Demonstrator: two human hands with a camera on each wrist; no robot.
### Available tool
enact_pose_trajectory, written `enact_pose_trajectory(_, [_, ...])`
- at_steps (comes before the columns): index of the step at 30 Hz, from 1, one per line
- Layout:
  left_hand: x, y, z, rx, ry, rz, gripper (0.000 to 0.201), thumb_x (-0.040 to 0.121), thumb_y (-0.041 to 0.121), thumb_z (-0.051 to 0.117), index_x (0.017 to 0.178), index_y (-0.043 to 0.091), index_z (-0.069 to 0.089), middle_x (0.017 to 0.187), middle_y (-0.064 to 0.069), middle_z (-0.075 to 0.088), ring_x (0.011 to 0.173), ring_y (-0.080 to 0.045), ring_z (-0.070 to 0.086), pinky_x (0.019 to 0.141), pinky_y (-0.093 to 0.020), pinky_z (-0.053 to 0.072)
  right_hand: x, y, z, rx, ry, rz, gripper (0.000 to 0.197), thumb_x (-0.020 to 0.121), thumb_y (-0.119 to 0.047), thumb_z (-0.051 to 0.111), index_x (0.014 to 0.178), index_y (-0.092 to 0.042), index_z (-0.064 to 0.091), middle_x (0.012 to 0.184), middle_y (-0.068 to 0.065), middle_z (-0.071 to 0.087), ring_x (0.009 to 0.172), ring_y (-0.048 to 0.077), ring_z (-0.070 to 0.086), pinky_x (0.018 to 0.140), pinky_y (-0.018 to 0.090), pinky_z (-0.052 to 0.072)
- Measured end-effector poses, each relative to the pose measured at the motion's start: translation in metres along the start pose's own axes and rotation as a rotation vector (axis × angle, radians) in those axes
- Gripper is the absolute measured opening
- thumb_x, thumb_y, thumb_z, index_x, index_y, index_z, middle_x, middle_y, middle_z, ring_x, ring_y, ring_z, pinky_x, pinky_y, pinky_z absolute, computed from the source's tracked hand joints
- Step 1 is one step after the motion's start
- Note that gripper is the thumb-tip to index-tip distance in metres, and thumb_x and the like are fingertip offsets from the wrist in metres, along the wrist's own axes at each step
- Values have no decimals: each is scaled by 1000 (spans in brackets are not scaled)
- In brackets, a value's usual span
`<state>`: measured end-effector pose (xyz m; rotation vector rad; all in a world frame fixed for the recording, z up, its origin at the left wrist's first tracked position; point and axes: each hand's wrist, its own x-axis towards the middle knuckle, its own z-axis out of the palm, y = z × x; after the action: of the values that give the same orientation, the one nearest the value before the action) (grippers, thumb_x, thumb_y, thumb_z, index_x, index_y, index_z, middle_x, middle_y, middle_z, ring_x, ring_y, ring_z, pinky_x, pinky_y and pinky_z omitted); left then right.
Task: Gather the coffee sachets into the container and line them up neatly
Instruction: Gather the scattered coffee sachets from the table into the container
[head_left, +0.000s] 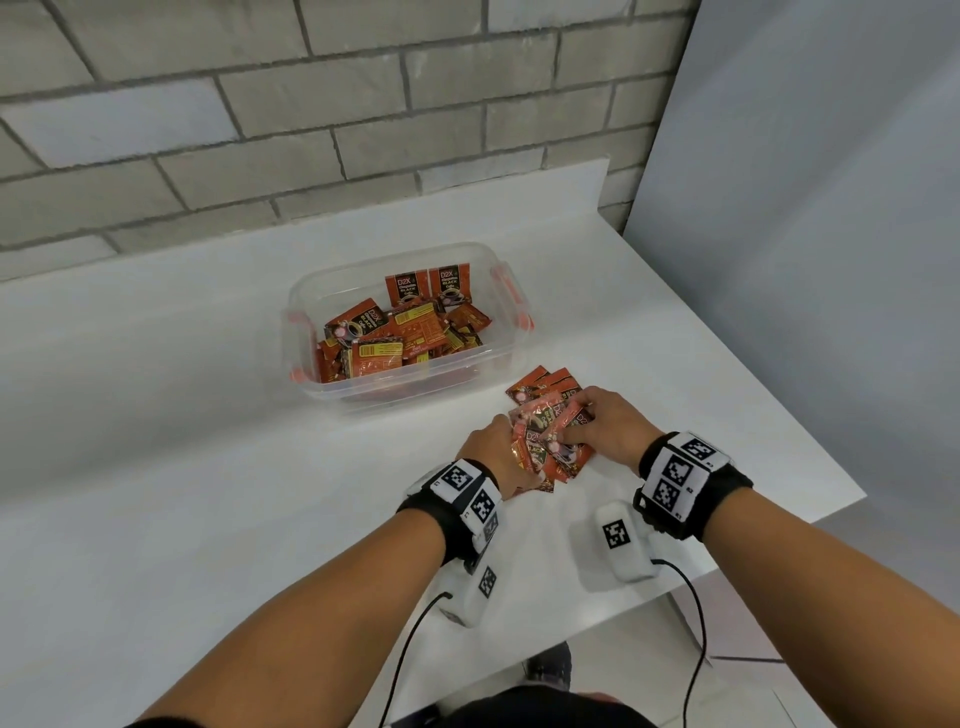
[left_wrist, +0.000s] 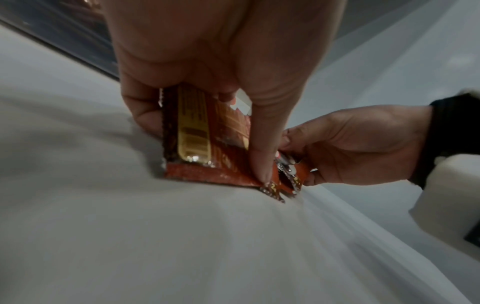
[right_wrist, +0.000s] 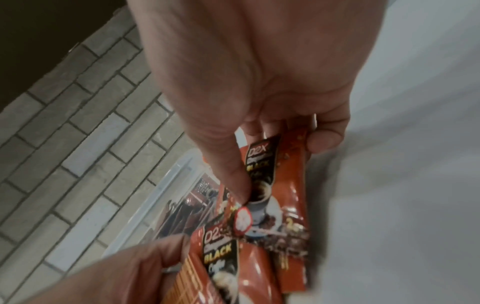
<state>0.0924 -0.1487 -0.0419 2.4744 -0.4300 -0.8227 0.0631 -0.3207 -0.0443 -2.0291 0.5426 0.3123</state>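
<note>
A clear plastic container (head_left: 363, 392) with orange latches stands on the white counter, with several red coffee sachets (head_left: 387, 332) jumbled inside and two upright at its back. In front of its right corner, both hands gather a bunch of sachets (head_left: 540, 441) on the counter. My left hand (head_left: 493, 447) grips the bunch from the left, thumb and fingers curled round a sachet (left_wrist: 207, 144). My right hand (head_left: 602, 423) pinches the sachets (right_wrist: 272, 195) from the right. A few more sachets (head_left: 545, 382) lie flat just beyond the hands.
A grey brick wall (head_left: 311, 104) runs behind the counter and a pale panel (head_left: 805, 260) closes the right side. The counter's front-right edge (head_left: 727, 564) is close under my right wrist. Cables hang from both wrist cameras.
</note>
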Motion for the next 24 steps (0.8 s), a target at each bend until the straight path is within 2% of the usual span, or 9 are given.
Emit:
enact_pose_trajectory(3, [-3, -9, -7, -52, -9, 10, 50, 72, 30, 81, 101, 18, 42, 108, -2, 63, 90, -17, 57, 69, -22, 42, -10, -6, -8, 180, -37, -10, 16, 83, -5, 69, 96, -13, 63, 101, 11, 69, 92, 26, 66, 83, 39, 55])
enact_pose_trajectory(5, [-7, -15, -16, -105, -2, 32, 42, 74, 27, 79, 99, 21, 47, 102, 2, 64, 83, -12, 58, 62, -17, 41, -17, -5, -18, 337, -45, 11, 15, 87, -5, 64, 102, -6, 65, 101, 15, 70, 86, 24, 69, 71, 33, 57])
enact_pose_trajectory(7, [-11, -16, -28, -111, 35, 71, 29, 79, 29, 75, 99, 21, 55, 99, 3, 65, 84, -12, 58, 63, -17, 43, -21, 4, -28, 422, -52, 40, 17, 89, -6, 62, 105, -5, 66, 103, 16, 71, 82, 23, 70, 65, 26, 56])
enact_pose_trajectory(10, [-9, -8, -42, -81, 81, 121, 25, 84, 33, 70, 101, 18, 61, 98, 3, 66, 88, -14, 60, 75, -24, 46, -27, 15, -36, 385, -113, 63, 18, 88, -7, 62, 105, -6, 67, 100, 14, 72, 78, 18, 70, 63, 21, 54])
enact_pose_trajectory(13, [3, 8, -46, -53, 60, 147, 29, 84, 35, 69, 103, 16, 58, 100, 0, 68, 89, -16, 63, 76, -28, 50, -32, 13, -34, 224, -169, 44, 10, 87, -9, 65, 97, -11, 66, 87, 3, 71, 65, 7, 67, 53, 14, 48])
enact_pose_trajectory(15, [15, 20, -43, -30, 51, 144, 36, 83, 36, 70, 105, 15, 52, 100, -2, 66, 87, -18, 61, 72, -28, 48, -30, 9, -27, 138, -158, 9, 12, 85, -11, 69, 93, -16, 61, 89, 1, 68, 72, 8, 66, 62, 17, 51])
enact_pose_trajectory(17, [25, 31, -38, 0, 43, 139, 46, 80, 36, 73, 110, 14, 45, 103, -4, 64, 91, -21, 61, 74, -32, 50, -24, 9, -19, 73, -65, -18, 24, 83, -14, 72, 101, -14, 57, 95, 2, 66, 85, 16, 65, 76, 25, 52])
enact_pose_trajectory(20, [36, 41, -28, 71, 31, 97, 57, 78, 35, 75, 118, 14, 41, 112, -8, 61, 98, -27, 62, 81, -37, 53, -14, 9, -21, 119, 75, -9, 38, 82, -14, 72, 115, -10, 53, 100, 4, 65, 90, 18, 64, 79, 28, 52])
enact_pose_trajectory(24, [42, 36, -22, 67, 32, 24, 55, 79, 36, 73, 118, 15, 40, 113, -9, 61, 98, -26, 62, 84, -39, 54, -1, 6, -25, 83, 69, 14, 37, 82, -19, 72, 115, -9, 58, 107, 9, 68, 96, 24, 65, 90, 40, 52])
